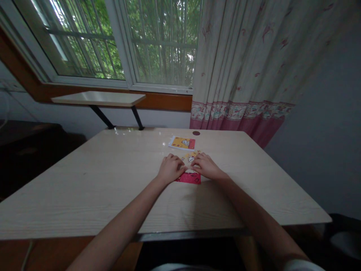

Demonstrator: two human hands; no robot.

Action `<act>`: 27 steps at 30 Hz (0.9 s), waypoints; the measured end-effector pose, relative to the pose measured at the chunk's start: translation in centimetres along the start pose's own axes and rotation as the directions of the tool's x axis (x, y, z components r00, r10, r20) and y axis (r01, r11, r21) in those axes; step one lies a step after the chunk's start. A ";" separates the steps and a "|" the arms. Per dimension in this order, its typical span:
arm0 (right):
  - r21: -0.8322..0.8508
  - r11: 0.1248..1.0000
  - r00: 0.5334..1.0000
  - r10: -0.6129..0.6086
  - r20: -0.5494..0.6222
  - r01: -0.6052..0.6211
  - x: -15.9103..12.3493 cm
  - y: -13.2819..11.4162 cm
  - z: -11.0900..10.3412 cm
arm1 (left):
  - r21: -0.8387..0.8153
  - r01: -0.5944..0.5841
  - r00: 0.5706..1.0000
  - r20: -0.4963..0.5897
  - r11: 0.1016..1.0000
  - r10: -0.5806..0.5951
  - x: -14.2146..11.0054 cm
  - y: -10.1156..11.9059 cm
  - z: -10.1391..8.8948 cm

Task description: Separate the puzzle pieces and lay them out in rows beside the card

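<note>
On the desk (107, 195) lies a partly joined picture of what look like jigsaw puzzle pieces. Its lower strip (188, 178) is pink-red with dark drawings, and yellow pieces (191, 155) with a white figure make up its upper part. My left hand (170, 168) rests at the left side, fingers curled and thumb bent in against a piece. From the right, my right hand (207, 166) bends its fingers and thumb onto another piece. The fingers partly hide the pieces they hold. Just beyond lies a flat card (182, 143) with a similar yellow and red picture.
A round brown disc (196, 133) is set near the desk's back edge. At the back left, a raised shelf (98, 98) stands on black legs. Behind are a barred window (163, 45) and a floral curtain (239, 67). The desk's front edge is close to my body.
</note>
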State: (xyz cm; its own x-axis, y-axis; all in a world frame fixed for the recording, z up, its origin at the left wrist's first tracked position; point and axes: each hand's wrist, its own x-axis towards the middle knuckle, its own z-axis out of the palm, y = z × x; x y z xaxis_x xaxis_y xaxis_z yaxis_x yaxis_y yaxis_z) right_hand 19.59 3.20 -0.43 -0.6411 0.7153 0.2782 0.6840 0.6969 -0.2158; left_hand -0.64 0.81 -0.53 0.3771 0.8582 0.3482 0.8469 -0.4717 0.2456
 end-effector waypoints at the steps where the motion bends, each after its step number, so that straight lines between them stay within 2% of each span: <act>1: -0.004 1.000 1.000 0.001 0.002 -0.001 0.0 0.0 0.0 | 0.003 0.008 1.000 -0.003 1.000 -0.008 0.0 -0.1 0.1; 7: 0.009 1.000 1.000 0.008 -0.010 -0.008 0.2 -0.4 0.4 | 0.005 -0.002 1.000 -0.019 1.000 0.002 0.2 -0.3 0.1; 11: -0.039 0.999 1.000 -0.011 -0.027 0.010 0.4 -0.8 0.3 | 0.021 0.079 0.995 -0.060 0.997 -0.077 0.3 -0.7 0.1; 15: -0.095 0.988 0.987 0.111 -0.114 -0.122 0.2 0.0 -0.6 | 0.001 0.155 0.980 -0.127 0.988 -0.154 0.5 -1.2 0.3; 18: -0.135 0.954 0.956 0.246 -0.158 -0.268 -0.3 1.3 -1.2 | -0.011 0.096 0.991 -0.094 0.995 -0.097 0.7 -1.0 0.5; 21: -0.183 0.920 0.933 0.320 -0.162 -0.347 -0.7 2.2 -1.5 | -0.004 -0.012 1.000 -0.026 1.000 0.012 1.0 -0.5 0.8; 24: -0.177 0.921 0.932 0.317 -0.175 -0.347 -0.8 2.1 -1.6 | 0.008 -0.028 1.000 0.015 1.000 0.028 1.1 -0.2 1.0; 27: -0.137 0.945 0.953 0.285 -0.102 -0.297 -0.6 1.2 -1.5 | 0.005 -0.002 1.000 0.016 1.000 0.002 1.1 -0.1 0.8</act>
State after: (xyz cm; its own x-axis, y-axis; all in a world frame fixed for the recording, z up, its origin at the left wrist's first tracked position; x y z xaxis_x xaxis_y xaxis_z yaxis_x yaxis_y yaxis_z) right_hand 21.34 3.54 0.50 -0.3805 0.8749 0.2996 0.8844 0.4390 -0.1585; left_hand -0.04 1.96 -0.91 0.3845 0.8606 0.3339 0.8482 -0.4721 0.2401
